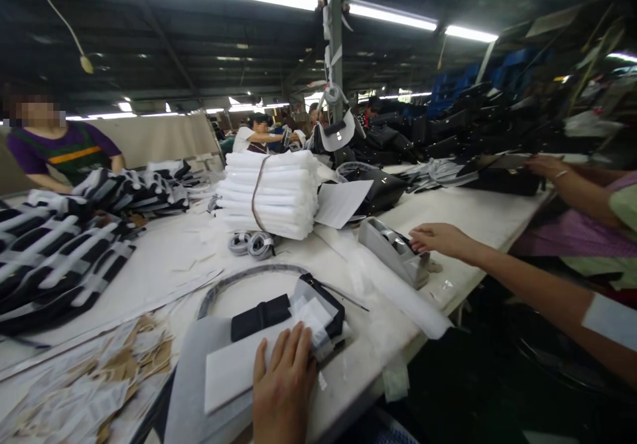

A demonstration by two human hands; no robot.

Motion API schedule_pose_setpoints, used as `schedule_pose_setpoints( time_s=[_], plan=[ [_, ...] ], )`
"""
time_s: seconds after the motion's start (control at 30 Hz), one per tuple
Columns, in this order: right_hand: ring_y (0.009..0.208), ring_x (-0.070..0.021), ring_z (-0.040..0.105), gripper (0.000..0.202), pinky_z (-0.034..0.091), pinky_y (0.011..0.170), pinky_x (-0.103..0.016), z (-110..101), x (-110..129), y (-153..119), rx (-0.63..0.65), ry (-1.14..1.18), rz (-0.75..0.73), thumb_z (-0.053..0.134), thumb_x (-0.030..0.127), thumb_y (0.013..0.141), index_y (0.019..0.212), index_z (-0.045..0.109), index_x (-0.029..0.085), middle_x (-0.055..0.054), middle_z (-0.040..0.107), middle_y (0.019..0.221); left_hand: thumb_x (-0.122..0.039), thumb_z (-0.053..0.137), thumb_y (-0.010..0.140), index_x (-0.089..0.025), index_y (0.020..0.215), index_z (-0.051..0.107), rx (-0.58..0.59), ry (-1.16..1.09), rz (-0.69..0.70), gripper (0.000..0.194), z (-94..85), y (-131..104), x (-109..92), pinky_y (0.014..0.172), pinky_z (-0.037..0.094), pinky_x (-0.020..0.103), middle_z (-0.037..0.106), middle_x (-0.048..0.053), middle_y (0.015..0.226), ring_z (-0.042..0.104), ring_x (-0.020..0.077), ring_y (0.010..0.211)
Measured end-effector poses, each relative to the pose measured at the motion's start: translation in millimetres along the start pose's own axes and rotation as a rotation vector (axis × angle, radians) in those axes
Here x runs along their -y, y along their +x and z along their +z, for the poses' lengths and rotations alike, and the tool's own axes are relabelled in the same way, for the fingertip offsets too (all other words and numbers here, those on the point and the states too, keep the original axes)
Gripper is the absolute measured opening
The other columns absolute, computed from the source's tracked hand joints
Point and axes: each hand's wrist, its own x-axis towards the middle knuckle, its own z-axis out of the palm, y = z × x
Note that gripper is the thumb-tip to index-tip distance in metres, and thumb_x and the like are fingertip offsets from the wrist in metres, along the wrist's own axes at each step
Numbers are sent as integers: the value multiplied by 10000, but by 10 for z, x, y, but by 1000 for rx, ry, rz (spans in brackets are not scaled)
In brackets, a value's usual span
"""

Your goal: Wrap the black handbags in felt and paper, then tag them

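Observation:
My left hand lies flat with its fingers spread, pressing on a white foam sheet and the wrapped part of a black handbag. White paper wrap covers part of the bag, and its grey-wrapped handle arcs out behind. Under them is a larger pale sheet. Off to the right, my right hand has its fingertips pinched together at the end of a grey tape dispenser. Whatever is between those fingertips is too small to make out.
Behind the bag stands a strapped stack of white foam sheets, with coiled straps before it. Black-and-white wrapped pieces pile up at left, above paper tags. A co-worker stands far left; another person's hand reaches in at right.

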Motion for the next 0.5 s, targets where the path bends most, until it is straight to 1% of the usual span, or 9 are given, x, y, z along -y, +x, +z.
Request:
schedule_pose_setpoints(
  time_s=[0.03,0.1,0.2,0.27,0.33,0.43,0.5],
  plan=[
    [809,-249,734,306,613,799,-374,-13,0,65,76,44,59,610,430,882,802,703,149,-130,763,847,-213,509,952,-267,1312,569,4,3,5,369,5,-3,5,1088,269,454,641,-8,1348,618,235,1166],
    [778,-248,743,327,625,784,-355,-6,36,176,218,139,172,670,431,856,735,697,128,-151,760,812,-223,522,949,-277,1311,570,10,7,11,369,13,-7,11,1088,274,452,637,-10,1354,618,235,1169],
    [786,-248,747,305,631,784,-331,30,110,283,335,250,265,763,396,797,711,690,113,-159,752,784,-209,530,942,-277,1304,576,8,2,5,371,18,-10,-1,1087,282,455,637,-4,1353,617,239,1174],
    [777,-237,747,275,634,767,-317,56,139,317,359,311,295,775,365,796,731,690,111,-147,748,774,-181,518,938,-265,1298,579,-1,-14,-19,375,21,-12,-19,1089,284,470,640,7,1349,616,244,1178],
    [764,-217,744,246,635,753,-301,73,150,322,358,369,312,758,343,822,768,690,112,-128,745,768,-157,504,933,-257,1296,579,-7,-30,-42,384,24,-17,-34,1088,287,487,641,13,1348,615,249,1181],
    [763,-190,740,231,633,746,-274,52,159,277,332,459,323,703,339,880,832,692,114,-112,747,792,-146,501,929,-261,1298,575,-11,-34,-44,394,28,-27,-32,1090,284,487,637,6,1354,616,245,1181],
    [757,-171,734,246,630,735,-250,-6,179,202,300,516,326,649,343,923,860,697,110,-118,753,839,-164,509,937,-269,1306,571,-2,-25,-26,388,26,-33,-17,1098,269,477,635,0,1356,614,239,1183]
  ],
)
